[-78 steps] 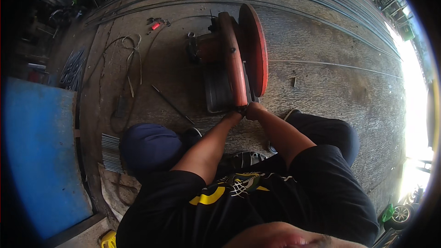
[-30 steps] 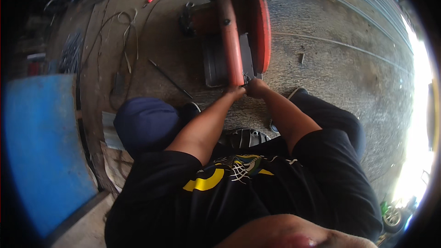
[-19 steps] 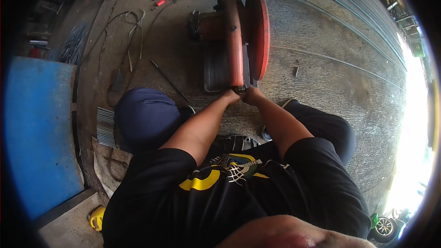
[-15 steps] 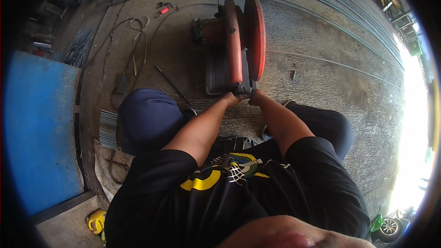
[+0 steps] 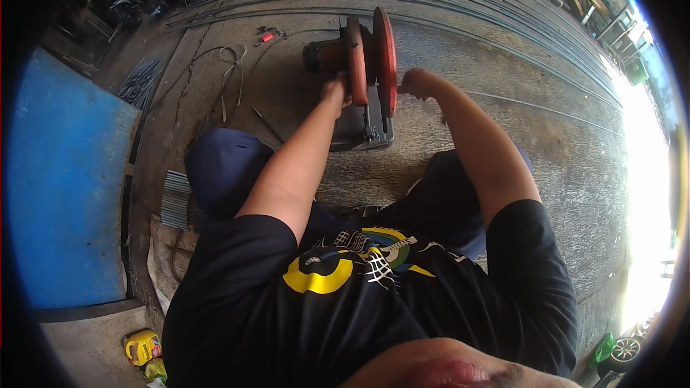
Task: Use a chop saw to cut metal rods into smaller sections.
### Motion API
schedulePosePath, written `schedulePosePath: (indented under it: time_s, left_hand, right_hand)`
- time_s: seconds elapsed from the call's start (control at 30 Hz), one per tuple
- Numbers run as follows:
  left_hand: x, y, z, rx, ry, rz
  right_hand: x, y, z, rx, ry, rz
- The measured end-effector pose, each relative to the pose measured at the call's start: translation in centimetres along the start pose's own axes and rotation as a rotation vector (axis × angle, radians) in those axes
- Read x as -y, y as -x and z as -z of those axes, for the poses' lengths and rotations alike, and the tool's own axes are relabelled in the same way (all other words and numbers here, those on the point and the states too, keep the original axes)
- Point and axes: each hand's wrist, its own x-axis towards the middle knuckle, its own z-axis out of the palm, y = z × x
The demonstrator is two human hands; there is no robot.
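Reaching over the floor (image 5: 575,165) to the red cut-off saw (image 5: 359,79) ahead, seemingly adjusting it and calling next for steadiness, putting the left hand (image 5: 336,91) at its left and half-curling the right hand (image 5: 419,85) beside its disc (image 5: 387,65), leaving both grasps impossible to tell.

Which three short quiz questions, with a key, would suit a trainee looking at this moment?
1. True or false: in the picture, the saw's round red guard lies between the left hand and the right hand.
2. The large panel at the picture's left is: A) green, B) blue, C) yellow.
3. Fill in: the row of short rods lies beside the person's ____ knee.

Key: 1. True; 2. B; 3. left.
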Motion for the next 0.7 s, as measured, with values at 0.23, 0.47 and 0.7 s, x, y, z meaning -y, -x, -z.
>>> schedulePosePath:
  time_s: [0.23,0.47,0.7]
  left_hand:
    - [-3.6,2.3,-2.2,-0.079,-0.019,-0.182]
    - [-6.2,2.8,-3.7,0.111,0.053,-0.123]
    - [-13.6,3.4,-4.0,0.206,0.124,-0.193]
  right_hand:
    - [2.8,0.7,-1.0,-0.489,-0.167,0.077]
    - [2.8,-2.1,-3.5,-0.543,-0.349,0.097]
    - [6.2,-3.3,0.5,-0.804,-0.444,0.044]
